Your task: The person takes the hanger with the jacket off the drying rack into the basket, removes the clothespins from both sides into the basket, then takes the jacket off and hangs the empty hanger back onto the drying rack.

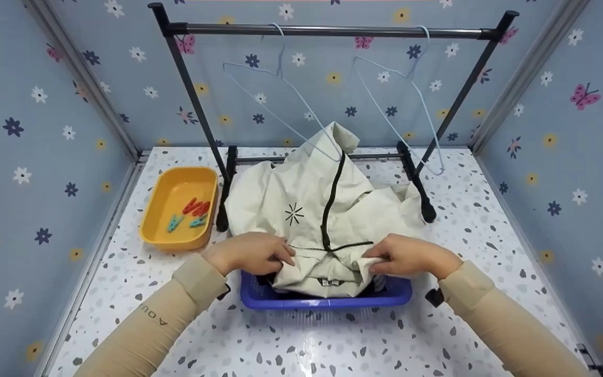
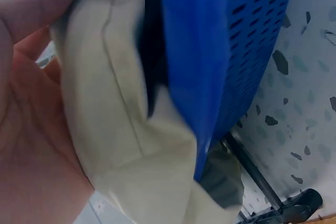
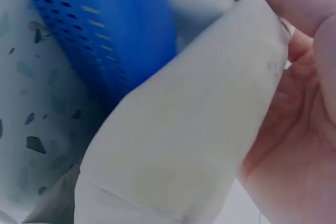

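Observation:
A cream jacket [image 1: 301,193] with a black zip line and a small black star-like print lies heaped over a blue basket [image 1: 327,302]. My left hand [image 1: 254,254] pinches its cloth between thumb and fingers on the left side. On the right side, my right hand [image 1: 409,255] pinches another fold near the black trim. Between the two hands the cloth sags into the basket. In the left wrist view the gripped jacket [image 2: 126,145] hangs beside the basket's perforated wall [image 2: 247,40]. The right wrist view shows the pinched jacket [image 3: 178,129] draped over the basket's edge.
Behind the jacket stands a black clothes rack [image 1: 327,30]. From its bar hang a left wire hanger [image 1: 281,52], overlapping the jacket's top, and a right wire hanger [image 1: 421,94]. At left sits a yellow tray [image 1: 163,199] holding red and green clothespins [image 1: 197,207]. Patterned walls enclose the speckled tabletop.

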`<state>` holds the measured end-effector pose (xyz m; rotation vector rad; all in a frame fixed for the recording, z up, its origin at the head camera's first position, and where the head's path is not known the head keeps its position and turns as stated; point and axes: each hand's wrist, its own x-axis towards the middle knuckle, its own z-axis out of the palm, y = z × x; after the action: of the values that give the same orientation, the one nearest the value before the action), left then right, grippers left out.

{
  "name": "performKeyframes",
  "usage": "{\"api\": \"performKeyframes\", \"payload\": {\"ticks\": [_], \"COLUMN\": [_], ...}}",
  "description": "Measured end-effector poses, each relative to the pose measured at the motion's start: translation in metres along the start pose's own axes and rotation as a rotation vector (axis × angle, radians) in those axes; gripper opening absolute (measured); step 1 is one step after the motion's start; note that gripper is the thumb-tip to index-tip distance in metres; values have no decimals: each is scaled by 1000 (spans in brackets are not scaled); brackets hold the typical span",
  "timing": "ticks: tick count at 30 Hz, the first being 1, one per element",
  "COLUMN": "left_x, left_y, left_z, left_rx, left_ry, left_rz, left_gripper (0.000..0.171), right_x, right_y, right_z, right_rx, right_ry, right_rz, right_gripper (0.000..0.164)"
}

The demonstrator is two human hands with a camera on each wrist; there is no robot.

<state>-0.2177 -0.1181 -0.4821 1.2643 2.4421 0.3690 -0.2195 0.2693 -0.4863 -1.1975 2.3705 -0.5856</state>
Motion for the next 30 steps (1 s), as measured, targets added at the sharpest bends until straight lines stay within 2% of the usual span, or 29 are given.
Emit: {"api": "performKeyframes", "payload": {"ticks": [4,9,11,14,16,19,23,27,30], "left_x": [8,14,15,14,12,7,-2,-9,-16], "left_y": [0,-2,-2,-2,-3,-6,-13,-23,-32], "left_z": [5,11,13,13,13,14,14,10,10], "left_rx": [38,52,46,30,16,-24,-63,-7,58], "left_ry": [-80,-126,-139,-142,-127,-75,69,236,319], "left_rz": [-48,-75,-90,-102,-97,-85,-57,2,-8], "left_gripper": [35,36,36,37,39,41,37,28,30], "right_x": [3,5,5,3,0,-7,-16,-25,-33], "right_y": [-2,-3,-2,3,9,19,34,49,66], "right_z": [5,9,8,4,-2,-10,-22,-32,-35], "right_rx": [-90,-172,-158,-70,11,106,177,257,331], "right_ry": [-50,-87,-91,-58,-6,134,382,593,668], "right_rz": [76,121,112,80,71,66,113,307,470], "right_gripper": [13,12,12,17,26,36,33,35,44]}}
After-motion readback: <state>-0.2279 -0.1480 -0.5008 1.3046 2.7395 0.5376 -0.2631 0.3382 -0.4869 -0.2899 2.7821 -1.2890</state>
